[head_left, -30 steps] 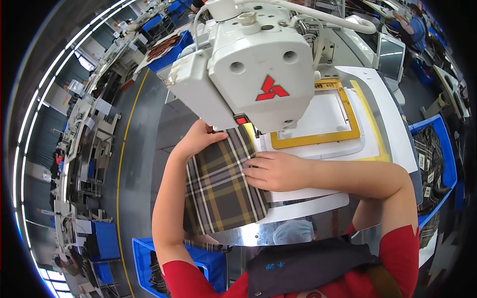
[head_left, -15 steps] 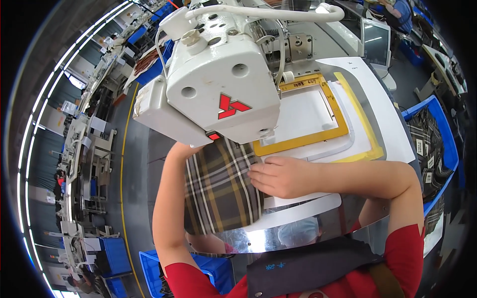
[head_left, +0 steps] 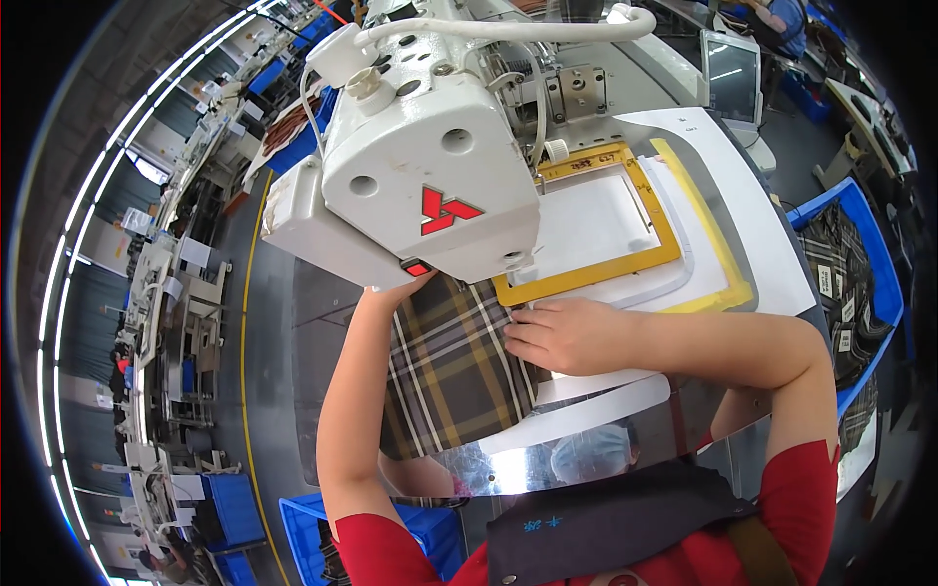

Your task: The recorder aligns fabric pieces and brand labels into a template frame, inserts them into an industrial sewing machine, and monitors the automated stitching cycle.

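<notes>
A brown-and-grey plaid cloth piece (head_left: 454, 376) lies below the head of a white industrial sewing machine (head_left: 391, 166), its far end hidden under it. My left hand (head_left: 399, 291) reaches in at the cloth's far left side; the machine head covers its fingers. On the cloth's right edge rests my right hand (head_left: 567, 335), fingers stretched out and lying flat. Just beyond that hand is a yellow rectangular frame (head_left: 586, 275) around a white sheet. Where the needle is cannot be seen.
A shiny metal plate (head_left: 576, 459) forms the near table edge. To the right, a blue bin (head_left: 884, 293) holds plaid pieces; another blue bin (head_left: 430, 537) stands below left. A screen (head_left: 733, 78) stands at the far right. Other workstations line the left.
The plaid cloth and my left arm have shifted to the right relative to the machine. My right hand has moved slightly right and away from me, still on the cloth's edge.
</notes>
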A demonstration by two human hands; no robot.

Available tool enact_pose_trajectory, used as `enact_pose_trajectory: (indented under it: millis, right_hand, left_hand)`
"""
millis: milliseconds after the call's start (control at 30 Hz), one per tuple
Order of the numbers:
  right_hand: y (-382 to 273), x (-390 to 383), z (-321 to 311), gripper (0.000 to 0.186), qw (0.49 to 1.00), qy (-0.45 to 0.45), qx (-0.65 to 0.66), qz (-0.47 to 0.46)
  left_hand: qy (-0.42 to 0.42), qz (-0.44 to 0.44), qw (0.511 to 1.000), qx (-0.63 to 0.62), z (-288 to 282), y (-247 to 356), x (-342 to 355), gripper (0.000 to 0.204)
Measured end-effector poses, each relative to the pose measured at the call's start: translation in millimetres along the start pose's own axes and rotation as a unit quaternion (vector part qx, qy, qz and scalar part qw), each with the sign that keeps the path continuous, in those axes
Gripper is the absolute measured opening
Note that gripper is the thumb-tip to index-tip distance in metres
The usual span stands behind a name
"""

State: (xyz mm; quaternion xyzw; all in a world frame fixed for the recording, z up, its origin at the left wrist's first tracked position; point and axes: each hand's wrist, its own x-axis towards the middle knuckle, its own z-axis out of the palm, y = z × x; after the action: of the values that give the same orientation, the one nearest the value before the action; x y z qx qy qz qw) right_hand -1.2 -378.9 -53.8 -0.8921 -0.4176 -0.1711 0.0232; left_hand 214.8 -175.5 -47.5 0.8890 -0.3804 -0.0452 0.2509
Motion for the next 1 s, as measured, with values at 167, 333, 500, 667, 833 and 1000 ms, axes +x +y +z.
enact_pose_trajectory:
  millis: [167, 333, 500, 667, 833, 1000]
  right_hand:
    - [9, -39, -12, 0.035, 0.999, -0.038, -0.001, 0.038]
    - [15, -100, -37, 0.030, 0.993, 0.002, -0.018, 0.114]
    - [11, -148, -57, 0.025, 0.974, 0.017, -0.061, 0.218]
    - [37, -165, -51, 0.027, 0.888, 0.109, 0.028, 0.446]
    - [114, -139, -23, 0.017, 0.852, 0.196, 0.012, 0.485]
    - [162, -115, -2, 0.014, 0.773, 0.176, 0.146, 0.592]
  left_hand:
    - [-0.166, -0.093, 0.981, -0.033, -38, 40, -2, 0.053]
    - [-0.109, -0.089, 0.990, -0.019, -29, 32, -21, 0.039]
    - [0.080, 0.068, 0.994, -0.027, 34, -11, 2, 0.026]
    - [0.079, 0.076, 0.993, -0.031, 55, 13, 24, 0.026]
    - [0.084, 0.076, 0.993, -0.020, 51, 18, -8, 0.026]
    - [0.101, 0.064, 0.993, -0.006, 38, 18, -4, 0.027]
